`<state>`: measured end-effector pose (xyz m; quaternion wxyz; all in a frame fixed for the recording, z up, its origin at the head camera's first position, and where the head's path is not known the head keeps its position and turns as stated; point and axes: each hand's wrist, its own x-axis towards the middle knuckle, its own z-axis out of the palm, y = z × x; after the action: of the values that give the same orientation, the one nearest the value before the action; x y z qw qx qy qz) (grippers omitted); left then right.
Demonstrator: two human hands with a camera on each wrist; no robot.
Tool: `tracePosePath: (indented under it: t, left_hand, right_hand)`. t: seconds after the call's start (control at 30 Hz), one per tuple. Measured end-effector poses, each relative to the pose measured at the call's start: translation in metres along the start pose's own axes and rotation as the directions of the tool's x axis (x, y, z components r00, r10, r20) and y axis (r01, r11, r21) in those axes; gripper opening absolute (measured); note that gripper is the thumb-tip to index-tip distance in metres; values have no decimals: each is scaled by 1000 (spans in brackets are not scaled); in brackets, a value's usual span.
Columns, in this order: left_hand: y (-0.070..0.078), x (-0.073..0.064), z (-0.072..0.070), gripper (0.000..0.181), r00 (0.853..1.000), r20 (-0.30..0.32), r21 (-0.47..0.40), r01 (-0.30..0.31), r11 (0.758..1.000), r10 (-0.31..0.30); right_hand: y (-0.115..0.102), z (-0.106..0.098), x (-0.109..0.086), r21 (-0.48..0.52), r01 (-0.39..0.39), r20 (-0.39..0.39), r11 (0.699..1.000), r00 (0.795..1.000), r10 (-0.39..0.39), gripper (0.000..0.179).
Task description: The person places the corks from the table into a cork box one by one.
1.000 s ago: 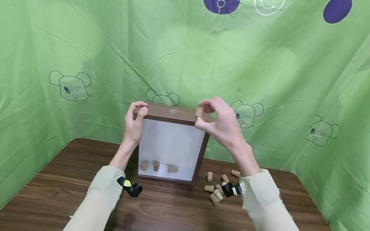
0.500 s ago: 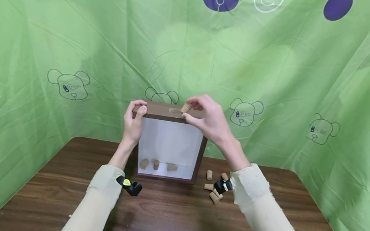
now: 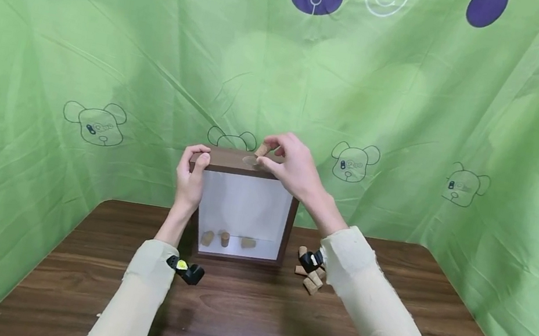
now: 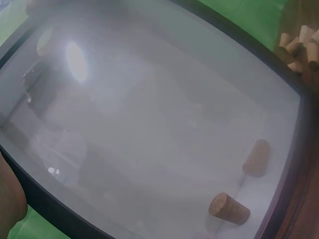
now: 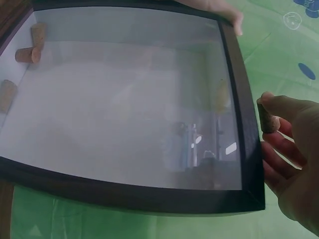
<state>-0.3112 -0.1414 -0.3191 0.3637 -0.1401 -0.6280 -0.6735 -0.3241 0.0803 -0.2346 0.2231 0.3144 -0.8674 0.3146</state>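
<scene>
A brown box frame (image 3: 290,224) with a clear front and white back stands upright on the table. My left hand (image 3: 190,179) grips its top left corner, thumb in front and fingers over the top. Between the thumb and fingers of my right hand (image 3: 296,167) is a tapered cork (image 3: 262,150), tilted, just above and right of the round hole (image 3: 249,160) in the box's top. The right wrist view shows the pinched cork (image 5: 268,118) beside the top edge. Inside the box, an upright cork (image 3: 224,239) and two others rest at the bottom.
Several loose corks (image 3: 313,280) lie right of the box, partly hidden by the right wrist camera (image 3: 310,260). The brown wooden table (image 3: 225,314) is enclosed by green printed fabric (image 3: 160,57) behind and on both sides.
My right hand has carried the pinched cork leftward, from the box's top right corner to the hole, tilting it. The left hand keeps its grip on the corner.
</scene>
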Motion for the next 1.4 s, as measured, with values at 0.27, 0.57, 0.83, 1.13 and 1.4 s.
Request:
tracePosePath:
  t: [0.27,0.57,0.83,1.13,1.4]
  left_hand:
    - [2,1,0,32,1000,10,-8,22,1000,-22]
    - [3,3,-1,28,1000,10,16,1,1000,-2]
    - [3,2,0,31,1000,5,10,7,1000,-8]
    - [-1,1,-1,29,1000,4,19,14,1000,-14]
    - [-2,2,-1,32,1000,5,12,1,1000,-1]
  right_hand:
    - [1,10,11,-41,-37,23,998,999,38,43]
    - [1,12,14,-57,-52,46,997,997,54,46]
    - [1,6,7,-22,-59,42,998,997,60,46]
    - [10,-5,-7,25,-63,-24,998,998,64,40]
    - [26,-17,-17,97,-72,-141,993,986,86,34]
